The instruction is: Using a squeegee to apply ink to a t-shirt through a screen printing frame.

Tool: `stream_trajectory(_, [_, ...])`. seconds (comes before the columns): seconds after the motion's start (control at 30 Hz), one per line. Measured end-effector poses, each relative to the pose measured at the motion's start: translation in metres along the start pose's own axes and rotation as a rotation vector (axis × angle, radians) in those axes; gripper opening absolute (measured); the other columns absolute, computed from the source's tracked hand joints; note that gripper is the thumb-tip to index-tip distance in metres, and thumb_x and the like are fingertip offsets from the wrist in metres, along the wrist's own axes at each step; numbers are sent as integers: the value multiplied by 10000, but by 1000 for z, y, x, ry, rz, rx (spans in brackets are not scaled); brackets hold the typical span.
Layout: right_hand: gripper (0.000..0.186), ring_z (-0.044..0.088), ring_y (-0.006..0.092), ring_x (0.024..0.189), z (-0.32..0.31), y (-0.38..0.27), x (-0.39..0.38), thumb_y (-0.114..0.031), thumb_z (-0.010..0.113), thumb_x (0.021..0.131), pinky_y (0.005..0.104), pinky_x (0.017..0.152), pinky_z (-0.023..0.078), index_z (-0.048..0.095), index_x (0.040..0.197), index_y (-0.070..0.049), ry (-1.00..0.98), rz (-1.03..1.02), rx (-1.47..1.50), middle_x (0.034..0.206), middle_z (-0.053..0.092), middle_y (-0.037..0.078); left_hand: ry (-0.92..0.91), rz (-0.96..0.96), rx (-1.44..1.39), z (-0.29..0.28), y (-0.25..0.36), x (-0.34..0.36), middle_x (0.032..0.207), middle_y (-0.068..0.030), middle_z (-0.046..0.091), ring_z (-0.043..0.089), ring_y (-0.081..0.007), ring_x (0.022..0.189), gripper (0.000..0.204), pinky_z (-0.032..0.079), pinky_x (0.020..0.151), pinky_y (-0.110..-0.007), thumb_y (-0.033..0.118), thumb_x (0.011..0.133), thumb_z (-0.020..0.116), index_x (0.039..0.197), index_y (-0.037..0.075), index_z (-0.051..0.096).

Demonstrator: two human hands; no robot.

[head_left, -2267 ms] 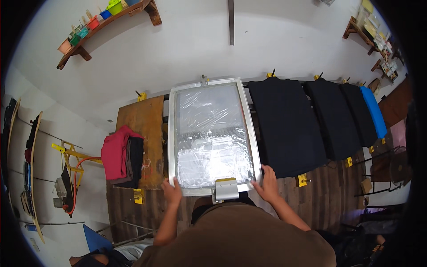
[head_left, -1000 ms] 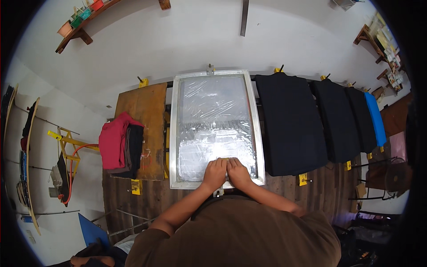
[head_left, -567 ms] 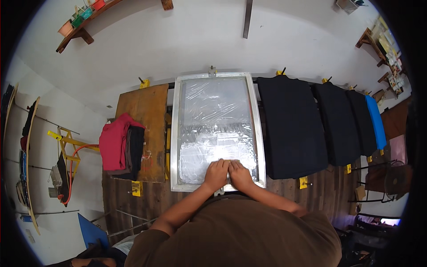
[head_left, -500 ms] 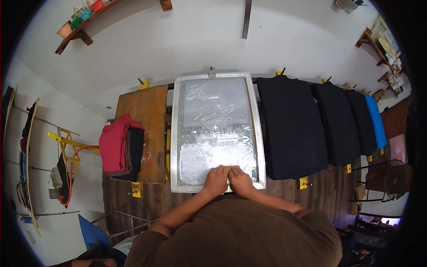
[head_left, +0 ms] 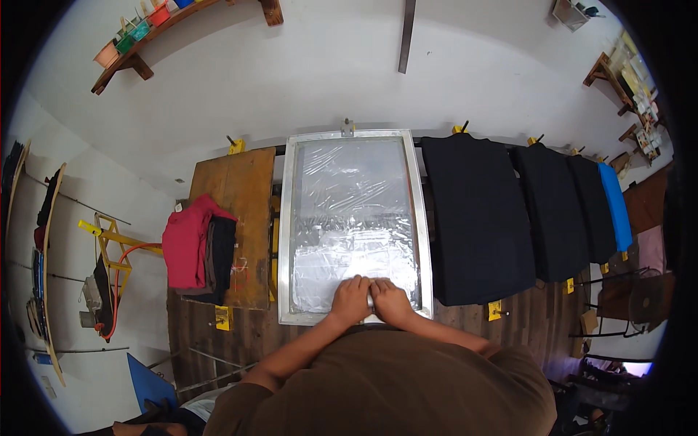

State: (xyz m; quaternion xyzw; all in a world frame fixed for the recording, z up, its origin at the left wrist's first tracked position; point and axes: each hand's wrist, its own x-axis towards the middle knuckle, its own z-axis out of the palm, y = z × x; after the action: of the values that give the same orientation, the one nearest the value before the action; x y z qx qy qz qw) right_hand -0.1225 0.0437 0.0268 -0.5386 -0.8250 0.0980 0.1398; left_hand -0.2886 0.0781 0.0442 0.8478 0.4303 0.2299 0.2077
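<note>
A metal-framed printing screen (head_left: 284, 232) lies flat in front of me, covered with shiny, wrinkled clear film (head_left: 354, 174). A darker band crosses its middle, and the near half reflects bright light. My left hand (head_left: 351, 299) and my right hand (head_left: 391, 301) are side by side over the near end of the screen, right of its middle. Both are closed, with fingers curled and knuckles up. A small pale sliver shows between them, but what they grip is mostly hidden beneath the fingers.
Left of the screen, folded red (head_left: 190, 243) and dark garments lie on a wooden board (head_left: 251, 218). Black cloth-covered boards (head_left: 480, 218) and a blue one (head_left: 615, 207) line the right. Yellow clamps (head_left: 224, 317) jut out along the row. A shelf (head_left: 156, 33) holds coloured pots.
The whole view has shifted slightly, so the screen and boards sit lower in the picture. My hands stay closed together at the screen's near end, with a pale sliver now showing between them.
</note>
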Motion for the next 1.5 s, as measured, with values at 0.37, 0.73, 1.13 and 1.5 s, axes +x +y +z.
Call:
stream_trajectory(0.37, [392,661,343,1085,2,5,3,-59,594,796,379,798,599,607,1167,68,1,-6,-37,1154,667,218,12,11,5,5,-2,3,962,-116,593,621,-324,894,491,505,813,-431,152,573,806,1022,58,629])
stream_trajectory(0.73, [371,634,336,1120,-3,4,2,-81,583,837,375,876,581,598,1166,90,122,-98,-148,1132,648,210,90,31,39,8,3,2,933,-110,586,614,-326,851,453,493,775,-429,139,604,789,1009,58,604])
stream_trajectory(1.13, [350,658,347,1064,2,18,20,-73,576,836,376,866,580,615,1149,78,159,-72,-136,1126,667,240,117,45,65,10,-6,24,916,-120,590,618,-331,822,432,501,762,-437,108,589,779,985,66,611])
stream_trajectory(1.5, [253,668,321,1015,-6,22,38,-65,586,825,379,777,592,626,1038,64,182,-21,-55,1042,675,192,100,-11,123,2,-6,41,930,-100,603,624,-313,833,427,502,731,-434,109,600,786,993,83,620])
